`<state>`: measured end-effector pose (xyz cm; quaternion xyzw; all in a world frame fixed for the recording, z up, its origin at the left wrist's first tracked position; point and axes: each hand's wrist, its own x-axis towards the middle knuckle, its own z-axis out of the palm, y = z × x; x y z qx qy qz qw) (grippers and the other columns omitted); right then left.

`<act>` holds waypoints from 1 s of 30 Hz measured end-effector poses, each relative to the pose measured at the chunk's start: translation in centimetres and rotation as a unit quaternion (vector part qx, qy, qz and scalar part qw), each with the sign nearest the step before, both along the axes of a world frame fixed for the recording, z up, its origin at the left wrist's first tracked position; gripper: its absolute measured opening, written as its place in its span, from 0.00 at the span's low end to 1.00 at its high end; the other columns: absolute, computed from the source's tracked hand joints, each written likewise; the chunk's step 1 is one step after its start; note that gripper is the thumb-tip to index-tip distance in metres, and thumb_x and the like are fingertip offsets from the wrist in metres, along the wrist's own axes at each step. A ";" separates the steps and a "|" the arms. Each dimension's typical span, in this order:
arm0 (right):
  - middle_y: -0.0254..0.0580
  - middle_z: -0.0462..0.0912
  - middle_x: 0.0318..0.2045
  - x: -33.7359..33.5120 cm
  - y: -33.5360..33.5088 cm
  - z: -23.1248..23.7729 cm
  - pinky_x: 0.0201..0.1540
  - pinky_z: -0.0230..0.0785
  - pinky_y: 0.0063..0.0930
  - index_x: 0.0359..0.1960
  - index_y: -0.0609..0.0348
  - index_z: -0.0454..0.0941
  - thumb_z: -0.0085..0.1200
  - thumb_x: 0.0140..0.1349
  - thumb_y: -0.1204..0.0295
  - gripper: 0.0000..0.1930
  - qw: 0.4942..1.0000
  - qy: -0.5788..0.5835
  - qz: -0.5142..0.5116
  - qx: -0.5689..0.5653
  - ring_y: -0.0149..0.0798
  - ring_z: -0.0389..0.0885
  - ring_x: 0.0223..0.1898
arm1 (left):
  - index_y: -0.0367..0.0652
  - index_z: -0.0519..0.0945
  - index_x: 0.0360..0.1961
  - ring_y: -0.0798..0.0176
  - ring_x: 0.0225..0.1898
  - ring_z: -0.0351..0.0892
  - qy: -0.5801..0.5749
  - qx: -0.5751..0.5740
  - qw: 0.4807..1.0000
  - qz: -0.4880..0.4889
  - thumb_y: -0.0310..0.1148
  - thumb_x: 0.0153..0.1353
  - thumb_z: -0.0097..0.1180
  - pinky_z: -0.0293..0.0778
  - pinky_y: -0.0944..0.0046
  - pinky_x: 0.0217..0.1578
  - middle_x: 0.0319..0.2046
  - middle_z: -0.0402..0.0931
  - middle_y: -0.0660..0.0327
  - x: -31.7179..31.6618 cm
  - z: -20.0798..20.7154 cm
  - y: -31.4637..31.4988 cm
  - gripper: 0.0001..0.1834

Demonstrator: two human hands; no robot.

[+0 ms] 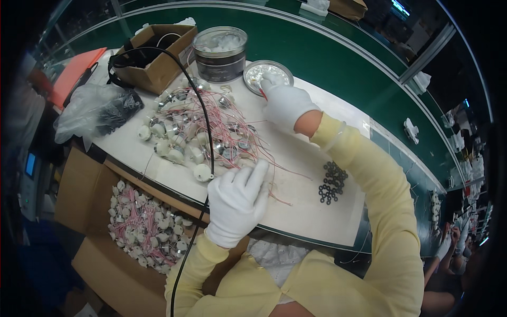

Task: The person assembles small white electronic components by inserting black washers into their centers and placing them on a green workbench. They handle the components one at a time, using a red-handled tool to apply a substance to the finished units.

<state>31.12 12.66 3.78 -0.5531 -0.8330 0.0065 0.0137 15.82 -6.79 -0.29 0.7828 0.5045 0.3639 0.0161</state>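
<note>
My left hand [236, 199], in a white glove, is at the near edge of a pile of small round motors [177, 140] with thin pink and red wires. Its fingers are bent and close together; what lies under them is hidden, and wires run out past the fingertips. Farther off, my white-gloved right hand [288, 105] reaches over the near rim of a round metal lid [289, 79] holding a pale, shiny, grease-like smear. Its fingers close on a thin red stick-like piece [263, 94], mostly hidden by the glove.
Beyond the pile stand an open tin [221, 63] and a cardboard box [177, 53]. A plastic bag [87, 113] lies at left. Small black rings [332, 184] sit at right. Below the table edge, a carton [100, 261] holds more wired motors. A black cable [207, 119] crosses the pile.
</note>
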 end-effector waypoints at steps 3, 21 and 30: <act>0.62 0.87 0.44 0.1 0.7 1.8 0.49 0.79 0.45 0.63 0.61 0.77 0.57 0.63 0.64 0.27 0.998 0.042 -0.015 -0.049 0.58 0.87 0.43 | 0.40 0.81 0.57 0.52 0.32 0.75 -0.008 -0.022 1.000 -0.002 0.31 0.54 0.67 0.70 0.51 0.32 0.34 0.78 0.59 -0.3 0.0 -0.1 0.26; 0.36 0.88 0.26 2.2 4.1 3.5 0.32 0.73 0.23 0.41 0.60 0.89 0.53 0.73 0.47 0.26 0.930 0.360 -0.053 -0.048 0.26 0.79 0.22 | 0.41 0.81 0.56 0.52 0.34 0.76 -0.008 -0.039 0.999 -0.002 0.32 0.53 0.66 0.70 0.51 0.33 0.36 0.79 0.58 -0.5 0.1 -0.1 0.26; 0.38 0.87 0.23 3.4 4.0 1.9 0.32 0.75 0.27 0.33 0.57 0.89 0.53 0.71 0.43 0.28 0.939 0.336 -0.079 0.013 0.35 0.83 0.23 | 0.42 0.82 0.56 0.52 0.34 0.75 -0.005 -0.047 0.999 -0.006 0.32 0.53 0.66 0.69 0.52 0.33 0.36 0.79 0.59 -0.4 0.2 -0.1 0.27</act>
